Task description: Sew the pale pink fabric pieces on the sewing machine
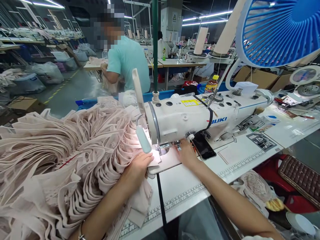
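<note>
The white surface (190, 190) lies bare toward its near edge; the left hand (136, 166) presses flat on pink fabric (75, 150), the right hand (186, 155) open beside the sewing machine (200, 120) needle

Looking forward and down from head height, close over the sewing machine (190, 116) and table (190, 190), taking in both forearms at the bottom edge and the workshop floor stretching away behind; single view only.

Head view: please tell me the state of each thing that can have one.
Left hand: flat on pink fabric.
Right hand: beside the presser foot.
Work lamp: lit.
Phone: screen dark.
Fabric pile: heaped left of the sewing machine.
</note>
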Available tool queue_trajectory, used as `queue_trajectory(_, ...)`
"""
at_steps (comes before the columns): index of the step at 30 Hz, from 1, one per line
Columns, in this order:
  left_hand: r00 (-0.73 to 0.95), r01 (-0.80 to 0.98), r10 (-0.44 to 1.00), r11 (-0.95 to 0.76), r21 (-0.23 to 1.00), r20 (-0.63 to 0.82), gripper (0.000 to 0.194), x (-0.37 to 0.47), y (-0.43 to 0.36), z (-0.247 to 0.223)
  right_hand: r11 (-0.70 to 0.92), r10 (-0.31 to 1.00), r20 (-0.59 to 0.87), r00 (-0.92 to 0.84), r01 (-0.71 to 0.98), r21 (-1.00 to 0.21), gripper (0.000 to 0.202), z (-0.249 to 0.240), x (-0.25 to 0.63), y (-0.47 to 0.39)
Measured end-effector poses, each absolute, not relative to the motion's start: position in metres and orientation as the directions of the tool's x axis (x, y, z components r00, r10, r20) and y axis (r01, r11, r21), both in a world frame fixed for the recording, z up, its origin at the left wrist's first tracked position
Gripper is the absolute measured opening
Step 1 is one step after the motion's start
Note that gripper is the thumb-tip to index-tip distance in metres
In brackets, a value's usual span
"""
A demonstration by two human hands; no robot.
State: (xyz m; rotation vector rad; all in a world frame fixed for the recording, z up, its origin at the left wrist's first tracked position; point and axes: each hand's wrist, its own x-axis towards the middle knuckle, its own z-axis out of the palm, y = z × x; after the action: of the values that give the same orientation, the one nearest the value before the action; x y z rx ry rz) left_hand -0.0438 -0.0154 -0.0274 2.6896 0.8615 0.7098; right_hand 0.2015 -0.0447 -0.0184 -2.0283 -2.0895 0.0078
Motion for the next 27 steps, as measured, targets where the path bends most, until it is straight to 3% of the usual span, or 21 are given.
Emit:
queue_trajectory(2, 0.728, 0.456, 0.523, -0.852, 0.256, 0.444, 0.032, -0.045, -0.011, -0.033, 0.111, 0.989, 0.125, -0.084, 0.967, -0.228, 0.02, -0.019, 0.202, -0.048)
queue_trajectory(6, 0.807, 0.388, 0.424, -0.906, 0.171, 0.411, 0.044, -0.046, -0.01, -0.035, 0.181, 0.982, 0.103, -0.158, 0.94, -0.288, 0.012, -0.015, 0.204, -0.054)
queue_trajectory(9, 0.817, 0.378, 0.433, -0.901, 0.212, 0.381, 0.053, -0.046, -0.014, -0.033, 0.225, 0.963, 0.178, -0.2, 0.965, -0.136, 0.019, -0.015, 0.201, -0.06)
queue_trajectory(11, 0.788, 0.417, 0.49, -0.87, 0.262, 0.374, 0.053, -0.046, -0.014, -0.031, 0.265, 0.946, 0.199, -0.256, 0.964, -0.018, 0.035, -0.016, 0.197, -0.065)
queue_trajectory(14, 0.762, 0.438, 0.515, -0.857, 0.272, 0.393, 0.044, -0.046, -0.012, -0.03, 0.303, 0.929, 0.217, -0.301, 0.953, 0.024, 0.039, -0.02, 0.19, -0.072)
queue_trajectory(18, 0.81, 0.436, 0.445, -0.892, 0.115, 0.382, 0.042, -0.043, -0.014, -0.026, 0.299, 0.919, 0.262, -0.294, 0.954, 0.021, 0.018, -0.023, 0.182, -0.079)
queue_trajectory(23, 0.875, 0.469, 0.41, -0.85, -0.241, 0.256, 0.039, -0.025, -0.046, -0.029, 0.201, 0.953, 0.218, -0.211, 0.977, 0.068, 0.014, -0.02, 0.177, -0.078)
queue_trajectory(25, 0.879, 0.472, 0.414, -0.827, -0.305, 0.238, 0.038, -0.018, -0.057, -0.033, 0.151, 0.968, 0.192, -0.163, 0.986, 0.075, 0.015, -0.018, 0.177, -0.076)
queue_trajectory(27, 0.863, 0.501, 0.441, -0.814, -0.295, 0.248, 0.038, -0.013, -0.062, -0.035, 0.119, 0.971, 0.195, -0.135, 0.989, 0.091, 0.016, -0.019, 0.177, -0.075)
